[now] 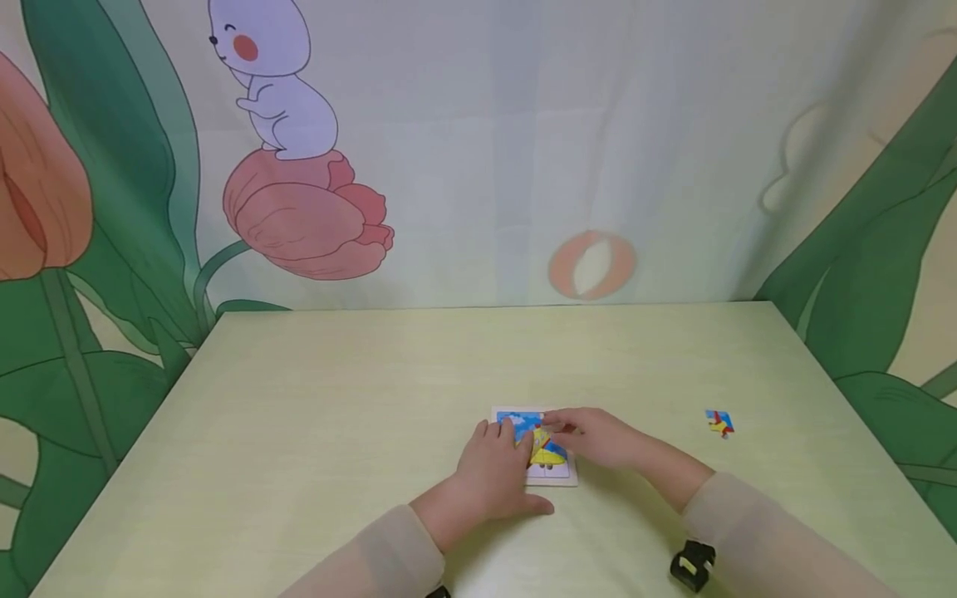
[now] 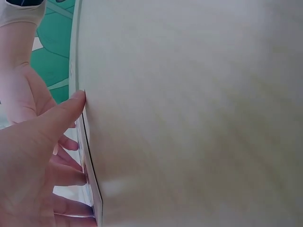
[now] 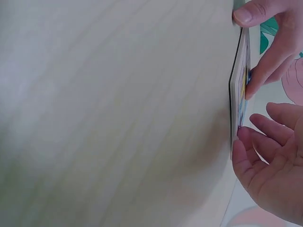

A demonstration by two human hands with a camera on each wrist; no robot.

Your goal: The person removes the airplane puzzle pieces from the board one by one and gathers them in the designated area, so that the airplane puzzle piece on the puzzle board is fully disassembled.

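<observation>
Left hand point(image 1: 489, 473): spread wide, its fingers lie over the left part of the puzzle board point(image 1: 553, 480), thumb held out by the near edge
Right hand point(image 1: 598, 436): fingers bent, tips at the board's far right part; cannot tell whether they pinch anything
Board position: flat on the table point(image 1: 336, 399), between the hands, its blue and yellow picture partly covered
Loose puzzle piece point(image 1: 720, 423): on the table, well right of both hands

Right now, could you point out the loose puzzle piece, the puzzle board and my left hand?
Loose puzzle piece point(image 1: 720, 423), head view: its middle.
Puzzle board point(image 1: 553, 481), head view: its pale near rim.
Left hand point(image 1: 493, 472), head view: its back.
</observation>
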